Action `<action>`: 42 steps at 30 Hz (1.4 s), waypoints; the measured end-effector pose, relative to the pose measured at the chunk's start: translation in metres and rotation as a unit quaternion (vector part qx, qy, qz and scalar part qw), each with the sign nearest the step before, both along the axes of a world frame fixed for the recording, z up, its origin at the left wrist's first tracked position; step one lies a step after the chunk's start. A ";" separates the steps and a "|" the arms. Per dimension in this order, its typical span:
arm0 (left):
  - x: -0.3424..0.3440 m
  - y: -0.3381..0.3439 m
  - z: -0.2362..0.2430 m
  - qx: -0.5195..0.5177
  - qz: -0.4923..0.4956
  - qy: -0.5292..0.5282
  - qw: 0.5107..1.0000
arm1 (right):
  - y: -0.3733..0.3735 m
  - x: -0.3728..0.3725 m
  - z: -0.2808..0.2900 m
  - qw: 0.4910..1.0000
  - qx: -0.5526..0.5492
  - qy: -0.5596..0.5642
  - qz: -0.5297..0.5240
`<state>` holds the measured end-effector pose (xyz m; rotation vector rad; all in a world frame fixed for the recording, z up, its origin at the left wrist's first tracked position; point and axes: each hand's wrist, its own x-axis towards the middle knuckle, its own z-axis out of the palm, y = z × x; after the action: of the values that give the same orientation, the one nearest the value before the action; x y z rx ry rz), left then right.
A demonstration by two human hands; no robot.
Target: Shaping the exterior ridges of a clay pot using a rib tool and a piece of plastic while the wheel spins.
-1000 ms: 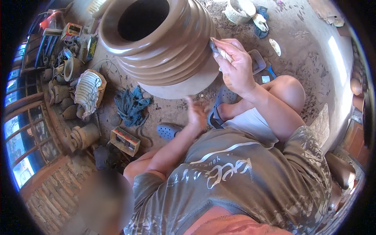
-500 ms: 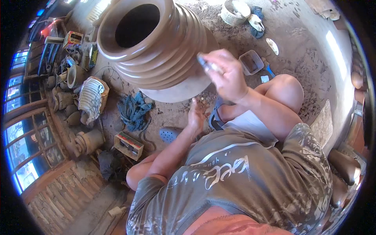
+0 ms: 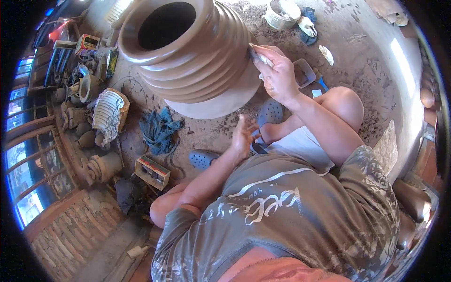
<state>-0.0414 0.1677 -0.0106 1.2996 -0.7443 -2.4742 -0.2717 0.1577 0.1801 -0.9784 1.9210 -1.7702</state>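
A large wet brown clay pot (image 3: 197,77) with a wide mouth and ridged rings stands tilted in view on a pale round disc (image 3: 213,107). My right hand (image 3: 280,77) is closed at the pot's right side, pinching a small dark flat tool (image 3: 255,55) together with something whitish and soft-looking. The tool's tip lies by the ridged wall; whether it touches cannot be made out. Below the disc's front edge, my left hand (image 3: 243,136) holds nothing, its fingers apart and the thumb up.
A blue-green cloth (image 3: 159,131) and an open box (image 3: 152,172) lie to the left, near several clay pots. At the right are a plastic tub (image 3: 304,73), a blue-handled brush (image 3: 322,83) and a white bucket (image 3: 282,15). A blue clog (image 3: 203,160) sits near my left forearm.
My right hand has shifted right and turned, bringing the tool up along the pot's right side. My left hand has moved slightly to the right. The view has shifted a little.
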 end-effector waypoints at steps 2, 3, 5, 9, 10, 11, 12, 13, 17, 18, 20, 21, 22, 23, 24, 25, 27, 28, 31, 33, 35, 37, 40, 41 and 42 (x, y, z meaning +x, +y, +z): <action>-0.012 -0.008 0.038 0.055 0.134 -0.040 0.989 | 0.005 0.006 0.004 1.000 -0.002 -0.001 -0.004; -0.012 -0.043 0.051 0.019 0.192 -0.083 0.978 | 0.007 0.007 0.007 1.000 -0.005 -0.003 -0.006; 0.008 -0.116 0.066 -0.130 0.244 0.000 0.961 | 0.008 0.009 0.004 1.000 -0.014 0.019 0.004; 0.035 -0.147 0.032 -0.159 0.247 -0.033 0.955 | 0.008 0.018 -0.002 0.997 -0.038 0.066 0.030; 0.025 -0.131 0.014 -0.176 0.230 -0.043 0.956 | 0.008 0.018 -0.002 0.997 -0.035 0.071 0.025; 0.005 -0.098 0.026 -0.132 0.197 -0.061 0.970 | 0.010 0.015 -0.004 0.996 -0.027 0.079 0.015; -0.008 -0.061 0.044 -0.091 0.167 -0.082 0.978 | 0.010 0.015 -0.004 0.996 -0.022 0.084 0.012; -0.007 -0.033 0.038 -0.066 0.078 -0.066 0.993 | 0.009 0.016 -0.001 0.997 -0.020 0.071 0.016; -0.024 -0.001 0.061 0.078 -0.007 -0.011 0.997 | 0.006 0.017 0.002 0.999 -0.008 0.047 0.006; -0.022 -0.015 0.059 0.033 0.076 -0.045 0.996 | 0.005 0.017 0.003 0.999 -0.006 0.049 0.003; 0.003 -0.080 0.036 -0.076 0.201 -0.068 0.974 | 0.007 0.018 0.004 0.999 -0.004 0.040 0.013; 0.024 -0.119 0.022 -0.143 0.243 -0.055 0.958 | 0.006 0.019 0.005 0.999 -0.006 0.033 0.019; 0.036 -0.149 0.033 -0.143 0.247 -0.059 0.956 | 0.007 0.019 0.004 0.999 -0.010 0.037 0.017; 0.040 -0.165 0.045 -0.144 0.251 -0.062 0.955 | 0.008 0.020 0.002 0.999 -0.013 0.043 0.015; 0.038 -0.156 0.041 -0.141 0.253 -0.075 0.954 | 0.007 0.022 0.001 0.999 -0.017 0.045 0.018; 0.030 -0.137 0.031 -0.140 0.255 -0.088 0.953 | 0.007 0.023 0.001 0.998 -0.021 0.054 0.018; 0.005 -0.084 0.024 -0.121 0.220 -0.079 0.965 | 0.009 0.021 -0.002 0.997 -0.022 0.074 0.006; -0.005 -0.052 0.026 -0.105 0.188 -0.058 0.975 | 0.009 0.019 -0.001 0.997 -0.019 0.079 0.000; -0.006 -0.006 0.009 0.002 0.011 -0.048 0.999 | 0.009 0.021 0.002 0.996 -0.015 0.087 -0.009; -0.024 -0.001 0.047 0.079 0.050 -0.062 0.994 | 0.009 0.018 0.002 0.995 -0.012 0.098 -0.016; -0.003 -0.051 0.017 -0.021 0.177 -0.071 0.981 | 0.010 0.017 0.002 0.995 -0.025 0.094 -0.013; 0.002 -0.113 0.052 -0.167 0.256 -0.077 0.949 | 0.012 0.016 -0.002 0.995 -0.034 0.095 -0.005; 0.037 -0.168 0.057 -0.155 0.247 -0.043 0.956 | 0.014 0.016 -0.004 0.992 -0.045 0.113 0.030; 0.037 -0.161 0.048 -0.189 0.231 -0.046 0.953 | 0.017 0.014 -0.004 0.990 -0.045 0.125 0.045; 0.033 -0.153 0.036 -0.223 0.215 -0.048 0.950 | 0.017 0.012 -0.004 0.987 -0.047 0.139 0.058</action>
<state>-0.0087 0.0143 0.0253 1.2492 -0.8697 -1.7834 -0.2599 0.1746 0.1757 -1.4063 1.9073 -1.7466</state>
